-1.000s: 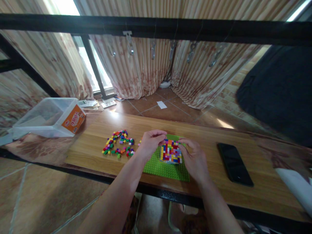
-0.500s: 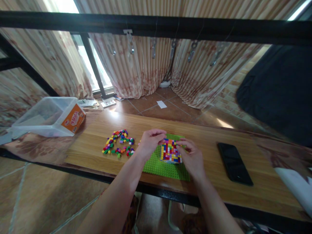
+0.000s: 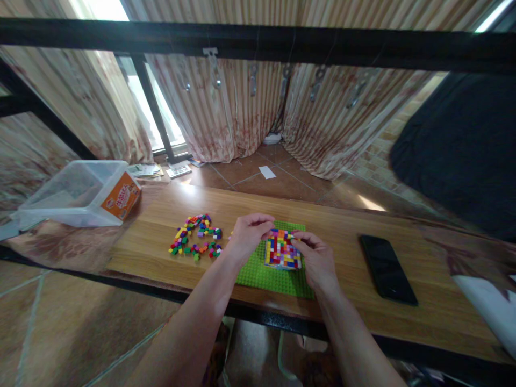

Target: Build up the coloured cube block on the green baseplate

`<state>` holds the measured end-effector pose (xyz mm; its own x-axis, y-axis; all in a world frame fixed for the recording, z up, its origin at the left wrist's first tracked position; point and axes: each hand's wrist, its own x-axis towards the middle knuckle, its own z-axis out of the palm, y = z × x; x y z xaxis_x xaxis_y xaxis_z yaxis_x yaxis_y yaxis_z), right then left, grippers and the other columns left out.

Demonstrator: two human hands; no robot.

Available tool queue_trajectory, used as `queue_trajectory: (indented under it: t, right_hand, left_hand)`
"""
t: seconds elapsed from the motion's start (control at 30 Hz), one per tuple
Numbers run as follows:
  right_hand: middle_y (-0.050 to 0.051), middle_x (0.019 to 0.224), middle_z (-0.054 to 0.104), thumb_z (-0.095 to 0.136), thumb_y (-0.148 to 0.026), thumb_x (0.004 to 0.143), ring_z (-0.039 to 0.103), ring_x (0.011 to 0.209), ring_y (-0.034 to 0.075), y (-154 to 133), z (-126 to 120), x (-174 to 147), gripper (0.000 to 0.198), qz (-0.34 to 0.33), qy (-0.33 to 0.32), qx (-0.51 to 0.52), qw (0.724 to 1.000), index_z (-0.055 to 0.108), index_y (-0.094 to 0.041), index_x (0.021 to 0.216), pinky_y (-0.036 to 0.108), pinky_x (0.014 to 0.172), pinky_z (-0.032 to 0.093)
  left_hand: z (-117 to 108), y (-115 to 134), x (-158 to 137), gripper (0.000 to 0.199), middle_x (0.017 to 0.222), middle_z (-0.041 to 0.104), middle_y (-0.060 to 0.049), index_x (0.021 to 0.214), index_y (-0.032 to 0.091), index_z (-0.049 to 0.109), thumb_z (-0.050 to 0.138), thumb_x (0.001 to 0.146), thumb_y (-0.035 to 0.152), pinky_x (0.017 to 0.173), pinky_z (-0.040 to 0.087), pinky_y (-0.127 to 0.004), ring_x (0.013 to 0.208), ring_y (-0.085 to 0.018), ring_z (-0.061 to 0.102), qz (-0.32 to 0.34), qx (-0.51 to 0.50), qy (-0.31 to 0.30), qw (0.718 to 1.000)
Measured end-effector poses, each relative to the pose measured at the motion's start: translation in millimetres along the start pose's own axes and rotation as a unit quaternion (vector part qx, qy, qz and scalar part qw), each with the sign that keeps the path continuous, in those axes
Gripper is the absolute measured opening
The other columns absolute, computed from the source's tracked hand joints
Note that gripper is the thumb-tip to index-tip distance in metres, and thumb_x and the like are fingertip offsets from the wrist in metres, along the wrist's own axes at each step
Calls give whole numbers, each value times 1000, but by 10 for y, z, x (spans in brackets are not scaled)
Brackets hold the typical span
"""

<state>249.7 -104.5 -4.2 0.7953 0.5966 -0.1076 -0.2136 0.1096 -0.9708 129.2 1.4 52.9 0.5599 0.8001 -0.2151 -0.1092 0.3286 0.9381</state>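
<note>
A multicoloured building-block structure (image 3: 282,251) stands on a green studded baseplate (image 3: 258,274). Its top is a dense patchwork of red, yellow, white, blue, pink and orange bricks, with pale sides below. At its far left corner, my left hand (image 3: 249,232) has its fingers bent and closed on the edge. My right hand (image 3: 318,259) grips the far right side, with thumb and index finger close together over the top rim. Whether a loose small brick sits between the fingertips of either hand is hidden. Left of the baseplate, many loose coloured bricks (image 3: 195,250) lie in a rough ring.
A black phone (image 3: 387,270) lies on the wooden table (image 3: 153,242) at right. A clear plastic bin (image 3: 80,193) with an orange label stands at far left. A dark metal bar (image 3: 258,43) with hanging hooks crosses above. White paper-like material (image 3: 484,306) is at the right edge.
My right hand has shifted very slightly, its fingers drawing closer together at the structure's right edge. My left hand and the bricks look the same.
</note>
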Motion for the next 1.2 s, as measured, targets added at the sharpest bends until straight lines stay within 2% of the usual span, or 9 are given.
queue_trajectory:
  t: [0.3,0.47,0.6,0.67,0.73,0.8,0.93,1.03,1.2]
  right_hand:
    - [0,77,72,83,-28,55,61,66,14,37,31,-15,19,-2,-2,31,1000,73,-22,69,28,63,50]
    - [2,84,74,86,-31,53,64,74,17,54,-21,26,23,-1,-27,25,999,74,-21,70,32,71,52]
    - [5,93,74,83,-38,63,67,87,22,15,-116,73,24,-68,-44,-52,995,75,-22,80,39,80,53]
    - [7,106,72,76,-39,74,66,101,25,-47,-141,64,20,-153,-49,-137,977,77,-24,88,42,89,52]
    - [8,117,68,68,-36,84,62,112,25,-117,-135,26,17,-245,-60,-228,940,77,-26,96,45,99,48]
    - [8,120,66,61,-32,90,60,116,24,-168,-104,-27,20,-300,-86,-281,907,76,-28,103,46,104,46]
    - [8,122,65,53,-27,96,61,114,23,-183,-41,-101,27,-342,-143,-316,873,73,-30,114,46,101,49]
    - [7,120,67,52,-26,97,62,112,23,-173,-28,-108,27,-358,-158,-317,864,72,-31,115,46,99,51]
    - [6,111,69,56,-29,96,63,105,23,-197,-31,-103,22,-366,-151,-327,858,74,-31,108,44,94,53]
  left_hand:
    - [5,-61,1,9,67,68,0,75,12,72,73,67,9,64,48,-22,61,-8,61,-3,20,-10,1000]
    - [-1,-92,23,11,70,70,0,78,12,72,73,68,8,69,50,-23,65,-9,62,14,64,-30,997]
    - [2,-98,30,12,73,71,-1,81,12,71,70,70,7,71,51,-24,67,-10,64,16,76,-52,996]
    - [11,-103,31,12,73,71,0,80,13,70,69,71,6,70,52,-24,66,-10,64,11,66,-62,996]
    - [20,-110,30,13,73,71,0,80,13,69,70,70,6,69,52,-24,65,-9,63,10,63,-72,995]
    - [25,-116,26,14,75,72,-1,81,13,69,72,69,8,70,52,-24,67,-10,63,18,71,-83,994]
    - [25,-107,8,18,77,73,-3,83,13,71,77,67,14,72,50,-25,71,-12,64,26,75,-130,988]
    - [24,-87,-15,18,76,73,-3,82,13,72,77,65,16,71,49,-24,71,-12,63,14,67,-151,986]
    - [30,-66,-46,21,78,73,-2,87,12,73,77,66,17,71,49,-24,71,-11,63,6,71,-144,987]
